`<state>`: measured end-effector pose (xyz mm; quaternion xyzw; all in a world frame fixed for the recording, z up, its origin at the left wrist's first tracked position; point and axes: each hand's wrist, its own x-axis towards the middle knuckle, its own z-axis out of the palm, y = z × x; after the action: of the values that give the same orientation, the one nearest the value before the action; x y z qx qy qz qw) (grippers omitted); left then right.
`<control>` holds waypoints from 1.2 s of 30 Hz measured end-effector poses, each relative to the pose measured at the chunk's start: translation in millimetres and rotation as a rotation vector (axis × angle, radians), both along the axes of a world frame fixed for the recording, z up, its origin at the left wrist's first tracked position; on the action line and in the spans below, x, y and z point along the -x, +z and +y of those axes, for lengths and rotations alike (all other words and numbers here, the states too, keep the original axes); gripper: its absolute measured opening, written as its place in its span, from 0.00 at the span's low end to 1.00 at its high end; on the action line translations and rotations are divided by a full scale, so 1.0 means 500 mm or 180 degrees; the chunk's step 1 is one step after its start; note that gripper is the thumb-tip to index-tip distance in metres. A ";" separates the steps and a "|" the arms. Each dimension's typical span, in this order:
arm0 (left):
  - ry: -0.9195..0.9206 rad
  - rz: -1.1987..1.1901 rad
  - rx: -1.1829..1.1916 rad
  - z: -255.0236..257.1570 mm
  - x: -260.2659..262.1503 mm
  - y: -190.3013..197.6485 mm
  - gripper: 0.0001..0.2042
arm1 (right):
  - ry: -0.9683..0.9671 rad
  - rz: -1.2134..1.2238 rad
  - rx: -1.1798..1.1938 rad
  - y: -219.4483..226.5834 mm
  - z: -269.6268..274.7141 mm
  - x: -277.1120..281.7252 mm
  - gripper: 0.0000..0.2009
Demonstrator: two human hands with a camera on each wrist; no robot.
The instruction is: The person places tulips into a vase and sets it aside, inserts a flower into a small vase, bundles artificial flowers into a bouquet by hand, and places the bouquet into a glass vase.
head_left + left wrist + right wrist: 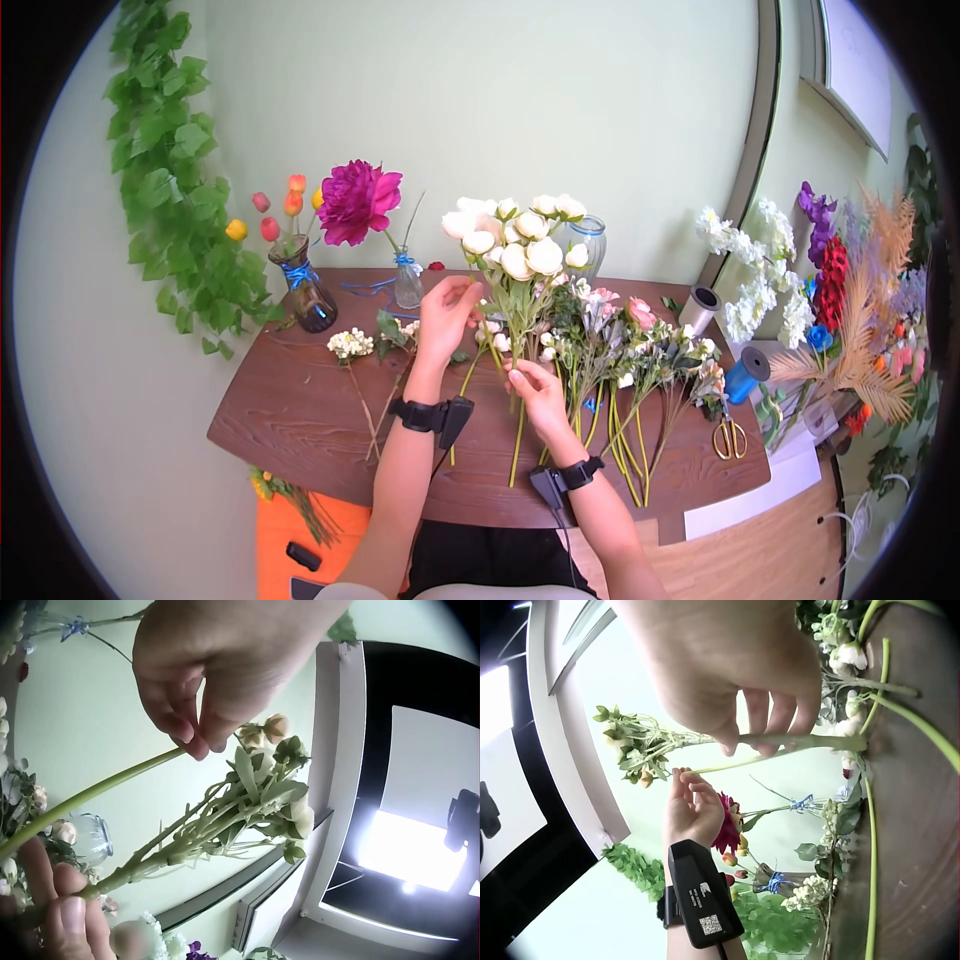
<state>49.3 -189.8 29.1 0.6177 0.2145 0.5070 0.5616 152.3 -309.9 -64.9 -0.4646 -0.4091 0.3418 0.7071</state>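
Observation:
In the head view my left hand (447,315) pinches a thin green stem between thumb and fingertips, beside the bunch of white flowers (530,250). Below and to the right, my right hand (541,396) holds the bunch upright by its stems. The left wrist view has the left hand (217,667) at the end of the green stem (105,786), which runs down to the right hand (64,907); leafy stems (225,814) stand alongside. Thumb and fingers of the right hand (735,667) pinch the thick stem (802,740) in the right wrist view.
Pink and white flowers (610,340) lie on the brown table (300,400) at the right, near spools (747,375) and scissors (729,438). Behind stand a dark tulip vase (313,300), a small bottle (408,285) with a magenta flower (358,202), and a glass jar (590,240).

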 end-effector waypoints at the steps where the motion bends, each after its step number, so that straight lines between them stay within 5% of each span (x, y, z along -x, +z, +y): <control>1: 0.0046 -0.0098 -0.0072 0.001 -0.006 0.003 0.09 | 0.0010 0.0012 0.0010 -0.002 0.001 0.001 0.09; 21: -0.0677 -0.0450 -0.0151 -0.009 -0.028 -0.007 0.08 | -0.0224 -0.0252 -0.0145 0.001 -0.004 0.001 0.10; 27: -0.0791 -0.0414 0.0029 -0.029 -0.023 -0.005 0.16 | -0.0310 -0.0160 -0.0186 -0.004 -0.001 -0.005 0.09; 33: -0.0653 -0.0629 -0.0491 -0.035 -0.032 -0.055 0.20 | -0.0313 -0.0245 -0.0199 -0.003 -0.002 -0.001 0.08; 36: -0.0842 -0.0014 -0.0906 -0.068 -0.034 -0.041 0.20 | -0.0302 -0.0130 -0.0220 -0.002 -0.002 0.004 0.08</control>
<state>66.3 -223.7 8.4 0.7126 0.0563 0.4554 0.5308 150.5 -310.8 -65.9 -0.4656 -0.4126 0.2840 0.7296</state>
